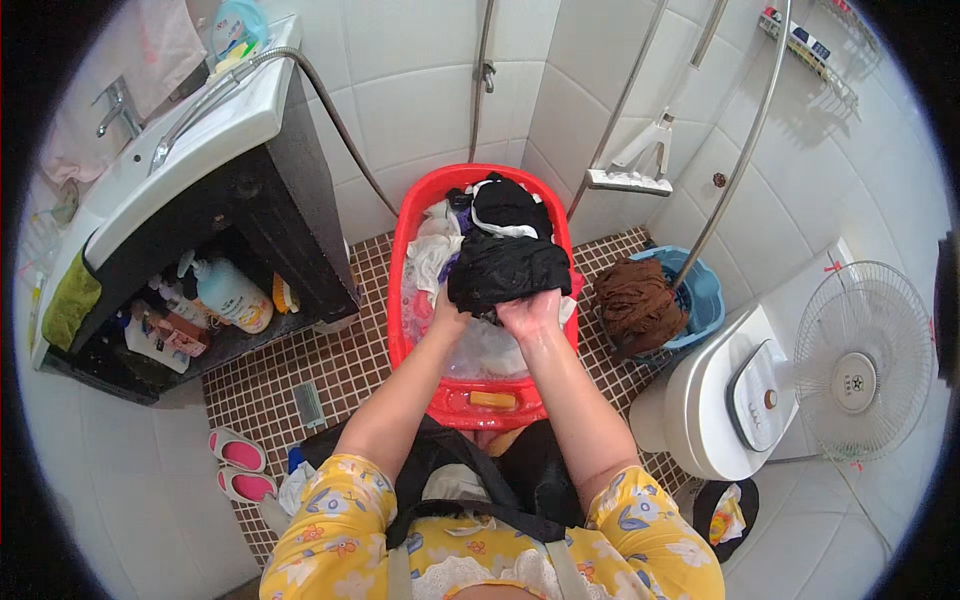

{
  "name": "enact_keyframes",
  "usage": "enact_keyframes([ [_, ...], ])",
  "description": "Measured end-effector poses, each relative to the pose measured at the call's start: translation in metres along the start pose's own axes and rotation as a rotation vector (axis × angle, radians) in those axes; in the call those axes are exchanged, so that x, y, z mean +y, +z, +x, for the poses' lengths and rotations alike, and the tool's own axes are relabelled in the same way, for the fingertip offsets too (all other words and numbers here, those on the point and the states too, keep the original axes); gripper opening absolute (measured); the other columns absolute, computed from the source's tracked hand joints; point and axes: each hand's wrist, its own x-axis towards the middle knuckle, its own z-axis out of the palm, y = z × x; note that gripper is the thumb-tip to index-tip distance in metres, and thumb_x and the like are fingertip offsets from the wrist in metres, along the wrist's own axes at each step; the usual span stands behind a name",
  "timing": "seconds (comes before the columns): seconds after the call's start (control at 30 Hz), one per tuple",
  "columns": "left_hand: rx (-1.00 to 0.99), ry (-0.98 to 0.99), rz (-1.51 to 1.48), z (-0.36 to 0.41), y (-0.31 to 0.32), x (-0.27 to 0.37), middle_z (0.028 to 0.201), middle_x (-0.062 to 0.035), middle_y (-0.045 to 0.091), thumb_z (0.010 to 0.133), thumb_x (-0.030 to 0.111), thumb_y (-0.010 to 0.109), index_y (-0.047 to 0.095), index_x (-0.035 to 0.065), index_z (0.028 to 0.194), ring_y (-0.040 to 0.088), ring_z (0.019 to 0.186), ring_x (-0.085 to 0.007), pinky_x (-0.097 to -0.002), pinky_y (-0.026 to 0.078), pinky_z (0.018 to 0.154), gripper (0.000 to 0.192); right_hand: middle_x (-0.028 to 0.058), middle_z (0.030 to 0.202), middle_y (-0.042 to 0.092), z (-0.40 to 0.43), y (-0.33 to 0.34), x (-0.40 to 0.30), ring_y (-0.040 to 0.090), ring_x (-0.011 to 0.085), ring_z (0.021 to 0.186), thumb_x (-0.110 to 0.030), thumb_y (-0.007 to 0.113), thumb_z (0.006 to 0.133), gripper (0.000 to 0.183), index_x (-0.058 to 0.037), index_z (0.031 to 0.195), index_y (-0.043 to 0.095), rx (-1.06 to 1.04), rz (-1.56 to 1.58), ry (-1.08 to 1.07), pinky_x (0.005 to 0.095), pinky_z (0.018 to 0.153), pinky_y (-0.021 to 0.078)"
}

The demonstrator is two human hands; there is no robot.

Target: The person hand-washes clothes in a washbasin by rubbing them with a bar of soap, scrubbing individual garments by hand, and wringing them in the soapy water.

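Observation:
A red plastic tub [397,262] on the floor before me holds soapy water and wet clothes. Both of my hands lift a black garment [510,268] over the tub. My left hand [448,309] grips its lower left side, the fingers partly hidden by the cloth. At its lower right edge, my right hand [531,311] holds it with the palm turned up. Behind it lies more black cloth with white trim [510,204]. White cloth [431,255] and some purple fabric rest at the tub's left side. A yellow bar of soap [492,400] sits on the tub's near ledge.
A washbasin cabinet [262,187] with bottles stands at left, a shower hose hanging from it. At right are a brown mop head [637,307] at a blue bucket [705,277], a white toilet [720,397] and a fan [862,367]. Slippers [240,450] lie on the tiled floor.

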Motion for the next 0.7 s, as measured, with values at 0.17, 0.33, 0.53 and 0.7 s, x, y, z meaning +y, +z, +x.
enact_keyframes([
  [0.17,0.245,-0.497,-0.875,0.017,0.004,0.024,0.12,-0.0067,0.058,0.083,0.015,0.061,0.052,0.0068,0.124,0.057,0.108,-0.0202,-0.0363,0.044,0.096,0.042,0.0073,0.132,0.047,0.003,-0.031,0.005,0.047,0.027,0.119,-0.047,0.046,0.091,0.045,-0.0165,0.124,0.051,0.248,-0.273,-0.014,0.0504,0.099,0.0378],
  [0.33,0.264,-0.527,-0.93,0.04,0.003,0.024,0.11,-0.0088,0.064,0.088,0.018,0.051,0.06,0.0046,0.112,0.06,0.104,-0.0228,-0.0379,0.047,0.091,0.029,0.0083,0.135,0.041,0.022,-0.093,-0.022,0.041,0.0298,0.122,-0.047,0.055,0.087,0.057,-0.02,0.134,0.039,0.424,-0.907,0.24,0.0538,0.099,0.0334],
  [0.53,0.152,-0.692,-0.84,0.042,-0.034,0.036,0.118,-0.0097,0.061,0.09,0.029,0.05,0.057,0.0057,0.119,0.057,0.11,-0.0236,-0.0397,0.044,0.096,0.038,0.0131,0.153,0.012,0.014,-0.06,-0.055,0.007,0.0332,0.142,-0.075,0.06,0.067,0.109,-0.0269,0.149,0.008,0.069,-1.059,-0.018,0.0554,0.11,0.0083],
  [0.7,0.111,-0.82,-0.884,0.04,-0.007,0.066,0.12,-0.0111,0.059,0.089,0.031,0.048,0.056,0.0053,0.12,0.056,0.111,-0.0255,-0.0407,0.043,0.098,0.041,0.0128,0.151,0.02,0.025,-0.068,-0.03,0.024,0.0273,0.137,-0.065,0.075,0.058,0.126,-0.0119,0.149,0.007,-0.431,-1.161,-0.076,0.0387,0.111,0.0176],
])
